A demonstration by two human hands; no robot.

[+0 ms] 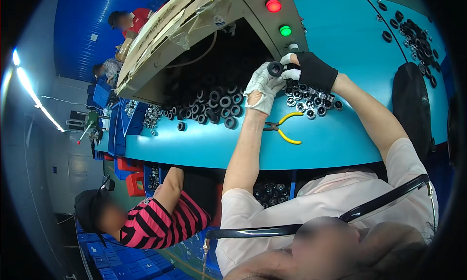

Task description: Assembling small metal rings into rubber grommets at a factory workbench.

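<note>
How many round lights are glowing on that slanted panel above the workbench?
2: a red light near the panel's top edge, and a green light just below it, above the gloved hands. Others may be hidden beyond the picture's edge.

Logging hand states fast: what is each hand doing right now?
Left hand, white glove: closed on the black ring part.
Right hand, black glove: fingertips pinch the same black ring part.
</note>
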